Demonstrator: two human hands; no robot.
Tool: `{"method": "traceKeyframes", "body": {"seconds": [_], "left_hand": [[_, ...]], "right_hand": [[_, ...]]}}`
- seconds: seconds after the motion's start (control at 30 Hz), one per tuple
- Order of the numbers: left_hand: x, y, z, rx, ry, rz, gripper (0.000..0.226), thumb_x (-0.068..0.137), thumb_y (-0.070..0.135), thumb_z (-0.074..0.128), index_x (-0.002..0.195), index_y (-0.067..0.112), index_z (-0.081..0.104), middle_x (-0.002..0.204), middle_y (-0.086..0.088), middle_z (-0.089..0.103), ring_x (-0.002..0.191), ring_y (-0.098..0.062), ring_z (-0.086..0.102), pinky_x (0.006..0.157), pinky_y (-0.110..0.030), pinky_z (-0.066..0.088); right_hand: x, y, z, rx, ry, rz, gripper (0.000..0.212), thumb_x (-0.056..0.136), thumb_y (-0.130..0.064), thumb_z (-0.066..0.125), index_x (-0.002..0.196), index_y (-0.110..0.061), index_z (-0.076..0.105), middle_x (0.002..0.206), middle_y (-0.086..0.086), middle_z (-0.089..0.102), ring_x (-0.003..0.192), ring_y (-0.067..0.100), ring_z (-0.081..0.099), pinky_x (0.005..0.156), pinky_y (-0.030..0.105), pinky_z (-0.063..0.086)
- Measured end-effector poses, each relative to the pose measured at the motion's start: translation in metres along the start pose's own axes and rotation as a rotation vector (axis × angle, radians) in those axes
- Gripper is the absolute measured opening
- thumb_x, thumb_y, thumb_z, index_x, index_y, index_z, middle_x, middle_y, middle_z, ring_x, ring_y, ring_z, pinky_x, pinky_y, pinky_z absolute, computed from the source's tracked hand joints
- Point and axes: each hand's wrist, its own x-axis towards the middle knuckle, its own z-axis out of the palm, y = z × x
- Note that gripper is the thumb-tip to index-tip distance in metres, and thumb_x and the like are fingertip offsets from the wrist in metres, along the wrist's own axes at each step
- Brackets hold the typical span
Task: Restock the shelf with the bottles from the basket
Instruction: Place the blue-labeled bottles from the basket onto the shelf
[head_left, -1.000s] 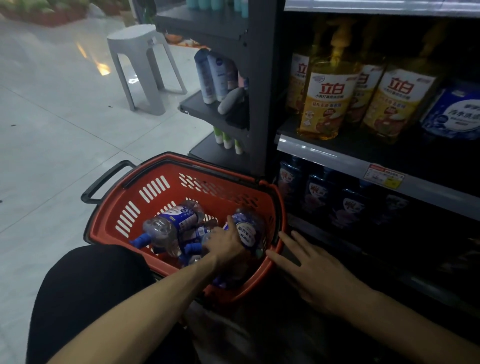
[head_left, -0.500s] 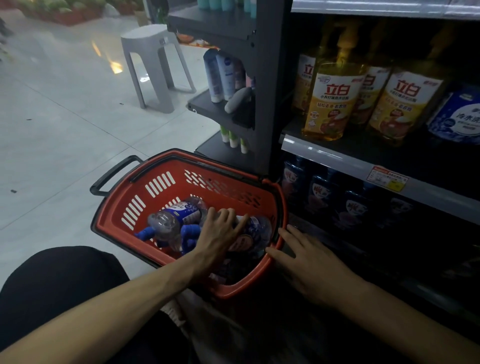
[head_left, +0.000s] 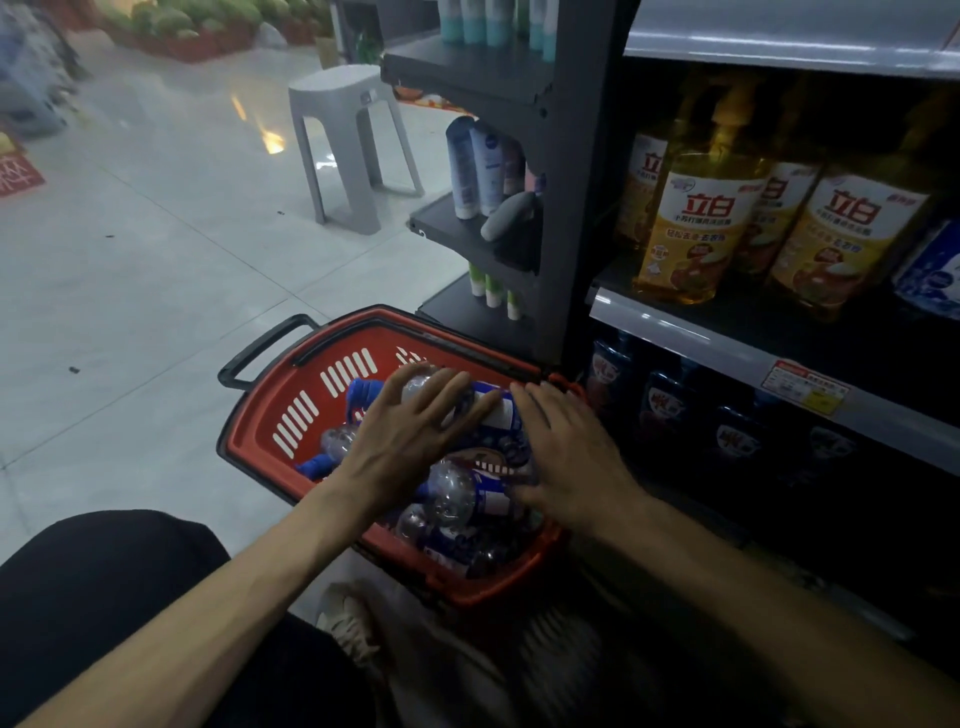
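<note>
Two bare hands are over the red slotted plastic basket, which sits on the floor just beside the dark shelf unit. The left hand lies on the topmost clear plastic bottle with blue cap and blue-white label. Its fingers are spread and draped across the barrel; the thumb is hidden, so I can't tell if it's a real grip. The right hand is flat with fingers straight and close together, tips touching the label end. The top bottle is directly under the left fingers. Its long axis runs crosswise to them, with the cap past the left fingertips and the base toward the right hand. More clear bottles are piled below both palms. Likely step is lifting this one out. The right hand is nearer the low shelf row of dark blue bottles, which lies beyond its knuckles, so a hand-over or a rightward swing looks needed.
</note>
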Motion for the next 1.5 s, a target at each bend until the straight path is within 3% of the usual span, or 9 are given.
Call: {"method": "traceKeyframes", "body": {"seconds": [0.13, 0.3, 0.47, 0.63, 0.87, 1.0, 1.17, 1.27, 1.5], "left_hand": [[0.011, -0.008, -0.02, 0.056, 0.078, -0.009, 0.115, 0.069, 0.037, 0.092, 0.162, 0.027, 0.025, 0.153, -0.012, 0.04, 0.141, -0.032, 0.039, 0.117, -0.057, 0.023], [0.018, -0.011, -0.034, -0.025, 0.178, -0.147, 0.095, 0.084, 0.029, 0.081, 0.163, 0.026, 0.027, 0.166, -0.013, 0.032, 0.154, -0.034, 0.029, 0.122, -0.057, 0.019], [0.031, 0.01, -0.051, -0.814, 0.184, -0.703, 0.117, 0.074, 0.045, 0.089, 0.165, 0.025, 0.017, 0.163, -0.007, 0.036, 0.142, -0.021, 0.041, 0.114, -0.037, 0.034], [0.043, 0.022, -0.05, -1.711, -0.247, -1.088, 0.146, 0.036, 0.09, 0.082, 0.158, 0.027, 0.033, 0.143, -0.007, 0.059, 0.121, -0.021, 0.062, 0.103, -0.049, 0.054], [0.066, 0.054, -0.068, -1.989, -0.408, -0.814, 0.053, 0.078, 0.051, 0.079, 0.121, 0.021, 0.068, 0.112, 0.0, 0.079, 0.103, -0.02, 0.076, 0.092, -0.041, 0.057], [0.072, 0.067, -0.086, -2.004, -0.38, -0.717, 0.054, 0.078, 0.046, 0.078, 0.123, 0.02, 0.066, 0.114, 0.0, 0.078, 0.105, -0.02, 0.075, 0.088, -0.036, 0.059], [0.088, 0.084, -0.113, -1.985, -0.387, -0.611, 0.05, 0.079, 0.047, 0.075, 0.123, 0.024, 0.067, 0.113, 0.005, 0.078, 0.105, -0.016, 0.075, 0.083, -0.028, 0.06], [0.099, 0.098, -0.131, -2.013, -0.42, -0.553, 0.048, 0.082, 0.04, 0.075, 0.125, 0.023, 0.065, 0.116, 0.002, 0.077, 0.108, -0.018, 0.074, 0.082, -0.026, 0.06], [0.128, 0.138, -0.165, -1.969, -0.502, -0.416, 0.052, 0.086, 0.041, 0.079, 0.132, 0.024, 0.064, 0.127, -0.005, 0.073, 0.116, -0.025, 0.071, 0.098, -0.046, 0.058]], "right_hand": [[0.023, -0.009, -0.018, 0.112, 0.282, 0.016, 0.102, 0.073, -0.081, 0.057, 0.15, -0.015, 0.039, 0.14, 0.004, 0.056, 0.128, 0.022, 0.053, 0.112, 0.046, 0.041], [0.015, -0.011, -0.028, 0.479, 0.339, 0.241, 0.083, 0.062, -0.062, 0.088, 0.13, -0.03, 0.053, 0.112, -0.012, 0.063, 0.094, 0.004, 0.062, 0.078, 0.026, 0.054], [0.007, 0.0, -0.018, 0.985, 0.251, 0.516, 0.078, 0.052, -0.027, 0.1, 0.119, -0.023, 0.06, 0.102, -0.007, 0.073, 0.091, 0.007, 0.071, 0.078, 0.035, 0.062], [-0.012, 0.009, -0.033, 1.159, 0.214, 0.572, 0.06, 0.059, -0.017, 0.098, 0.112, -0.015, 0.069, 0.098, 0.002, 0.078, 0.088, 0.016, 0.077, 0.081, 0.045, 0.063], [-0.051, 0.008, -0.07, 1.271, 0.183, 0.508, 0.052, 0.066, -0.007, 0.092, 0.111, -0.018, 0.07, 0.1, 0.002, 0.079, 0.089, 0.016, 0.076, 0.066, 0.023, 0.06], [-0.077, 0.02, -0.088, 1.288, 0.165, 0.473, 0.05, 0.067, -0.005, 0.091, 0.11, -0.02, 0.069, 0.097, -0.003, 0.079, 0.087, 0.01, 0.076, 0.065, 0.02, 0.059], [-0.113, 0.035, -0.103, 1.334, 0.18, 0.469, 0.052, 0.073, -0.015, 0.087, 0.121, -0.02, 0.068, 0.11, 0.002, 0.077, 0.102, 0.019, 0.074, 0.088, 0.042, 0.059], [-0.14, 0.047, -0.113, 1.347, 0.209, 0.471, 0.049, 0.074, -0.016, 0.085, 0.119, -0.021, 0.068, 0.109, 0.001, 0.077, 0.101, 0.019, 0.074, 0.085, 0.04, 0.06], [-0.201, 0.073, -0.128, 1.368, 0.357, 0.484, 0.055, 0.065, -0.02, 0.087, 0.116, -0.024, 0.068, 0.104, -0.002, 0.079, 0.096, 0.017, 0.075, 0.081, 0.039, 0.062]]}}
